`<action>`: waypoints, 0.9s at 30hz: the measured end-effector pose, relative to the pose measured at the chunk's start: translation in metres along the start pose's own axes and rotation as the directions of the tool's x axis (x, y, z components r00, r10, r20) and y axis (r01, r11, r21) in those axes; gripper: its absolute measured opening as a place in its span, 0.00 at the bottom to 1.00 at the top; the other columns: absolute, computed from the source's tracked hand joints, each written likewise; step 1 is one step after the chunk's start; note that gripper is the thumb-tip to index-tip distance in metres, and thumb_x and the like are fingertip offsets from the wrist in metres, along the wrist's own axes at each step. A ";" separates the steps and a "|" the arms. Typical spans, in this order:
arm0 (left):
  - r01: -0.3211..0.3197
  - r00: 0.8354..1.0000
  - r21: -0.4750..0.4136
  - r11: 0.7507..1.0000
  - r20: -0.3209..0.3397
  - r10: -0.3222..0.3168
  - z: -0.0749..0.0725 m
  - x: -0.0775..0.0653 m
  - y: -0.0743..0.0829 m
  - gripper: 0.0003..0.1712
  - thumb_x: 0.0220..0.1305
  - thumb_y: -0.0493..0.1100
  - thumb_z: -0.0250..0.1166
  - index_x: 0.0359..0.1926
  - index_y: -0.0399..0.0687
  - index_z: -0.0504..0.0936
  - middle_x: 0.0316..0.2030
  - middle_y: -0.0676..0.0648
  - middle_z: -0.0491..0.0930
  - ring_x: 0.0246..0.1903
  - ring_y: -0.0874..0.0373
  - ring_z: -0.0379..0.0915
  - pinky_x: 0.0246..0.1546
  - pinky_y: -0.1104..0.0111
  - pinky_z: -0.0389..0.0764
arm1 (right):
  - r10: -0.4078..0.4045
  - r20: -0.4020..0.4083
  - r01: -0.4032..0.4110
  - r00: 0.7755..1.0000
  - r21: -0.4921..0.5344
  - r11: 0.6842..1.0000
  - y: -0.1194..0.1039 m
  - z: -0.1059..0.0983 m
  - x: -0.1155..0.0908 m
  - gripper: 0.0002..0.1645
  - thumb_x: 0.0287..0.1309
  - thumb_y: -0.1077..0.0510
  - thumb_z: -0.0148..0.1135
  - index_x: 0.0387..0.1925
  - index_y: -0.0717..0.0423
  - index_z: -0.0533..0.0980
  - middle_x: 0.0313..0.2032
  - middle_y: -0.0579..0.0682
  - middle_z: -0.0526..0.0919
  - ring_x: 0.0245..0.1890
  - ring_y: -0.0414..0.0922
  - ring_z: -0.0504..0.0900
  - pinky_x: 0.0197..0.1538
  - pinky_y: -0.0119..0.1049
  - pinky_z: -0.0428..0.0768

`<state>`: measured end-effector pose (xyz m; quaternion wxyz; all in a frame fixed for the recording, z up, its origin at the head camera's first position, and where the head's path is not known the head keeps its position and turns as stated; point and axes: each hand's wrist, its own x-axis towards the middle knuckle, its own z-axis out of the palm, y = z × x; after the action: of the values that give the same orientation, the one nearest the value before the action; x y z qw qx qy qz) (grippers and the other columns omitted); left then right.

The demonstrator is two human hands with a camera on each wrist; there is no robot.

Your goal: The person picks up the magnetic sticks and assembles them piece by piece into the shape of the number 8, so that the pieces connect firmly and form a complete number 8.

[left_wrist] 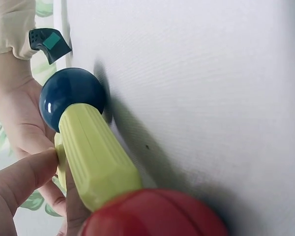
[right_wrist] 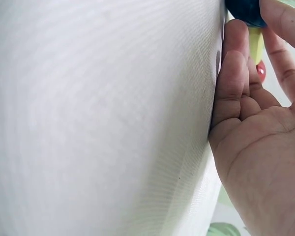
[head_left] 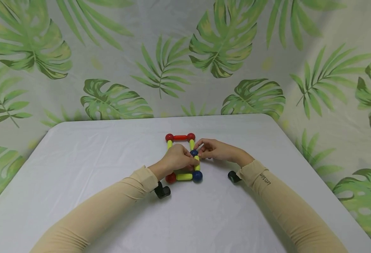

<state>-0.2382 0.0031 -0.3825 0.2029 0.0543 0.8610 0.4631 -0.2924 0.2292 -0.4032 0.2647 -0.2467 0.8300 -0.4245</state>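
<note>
A flat frame of magnetic sticks and balls lies on the white table (head_left: 109, 168). Its far end is a red stick (head_left: 180, 137) between two red balls. My left hand (head_left: 185, 161) curls over the frame's left side and grips a yellow stick (head_left: 197, 164). Beside it, my right hand (head_left: 200, 151) pinches the middle blue ball (head_left: 193, 153). The near end has a red ball (head_left: 171, 178), a yellow stick (head_left: 184, 176) and a blue ball (head_left: 197, 176). The left wrist view shows that blue ball (left_wrist: 69, 98), yellow stick (left_wrist: 96, 157) and red ball (left_wrist: 152, 216) up close. The right wrist view catches the pinched blue ball (right_wrist: 243, 10) at the fingertips (right_wrist: 233, 54).
The table's far edge meets a leaf-print backdrop (head_left: 223, 45) that wraps round both sides. Black wrist cameras (head_left: 162, 191) sit under both forearms, close to the tabletop. Bare white tabletop (right_wrist: 98, 118) spreads to the left, right and front of the frame.
</note>
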 end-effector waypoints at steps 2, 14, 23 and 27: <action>0.000 1.000 -0.001 1.000 0.001 0.000 0.000 -0.001 0.000 0.14 0.65 0.48 0.79 0.30 0.42 0.89 0.25 0.46 0.90 0.27 0.60 0.89 0.35 0.74 0.84 | 0.000 -0.002 0.000 1.000 0.003 1.000 0.000 0.000 0.000 0.20 0.78 0.58 0.62 0.65 0.55 0.72 0.47 0.54 0.83 0.46 0.48 0.76 0.51 0.38 0.74; -0.024 1.000 0.065 0.998 -0.005 0.024 -0.004 -0.001 -0.003 0.13 0.64 0.46 0.79 0.28 0.42 0.91 0.22 0.47 0.90 0.26 0.59 0.88 0.27 0.76 0.76 | -0.001 0.002 0.001 1.000 0.007 1.000 0.000 0.001 0.000 0.20 0.78 0.60 0.61 0.65 0.56 0.72 0.48 0.55 0.83 0.46 0.48 0.75 0.50 0.37 0.73; -0.029 1.000 0.067 0.997 0.007 0.029 -0.005 -0.003 -0.002 0.11 0.65 0.45 0.79 0.29 0.43 0.92 0.22 0.47 0.90 0.26 0.59 0.89 0.26 0.77 0.75 | 0.002 0.001 -0.002 1.000 0.019 1.000 0.000 0.002 0.000 0.20 0.77 0.60 0.62 0.65 0.55 0.72 0.47 0.53 0.83 0.46 0.47 0.76 0.49 0.37 0.73; -0.042 0.999 0.067 0.997 0.016 0.040 -0.009 -0.004 -0.002 0.10 0.66 0.44 0.78 0.31 0.42 0.92 0.24 0.47 0.91 0.27 0.60 0.89 0.29 0.76 0.78 | 0.007 -0.003 -0.007 1.000 0.028 1.000 0.001 0.002 0.001 0.20 0.77 0.60 0.62 0.65 0.55 0.72 0.46 0.51 0.82 0.46 0.47 0.76 0.48 0.36 0.73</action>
<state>-0.2380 -0.0059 -0.3788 0.1979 0.0823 0.8733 0.4375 -0.2920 0.2278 -0.4051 0.2683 -0.2392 0.8253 -0.4355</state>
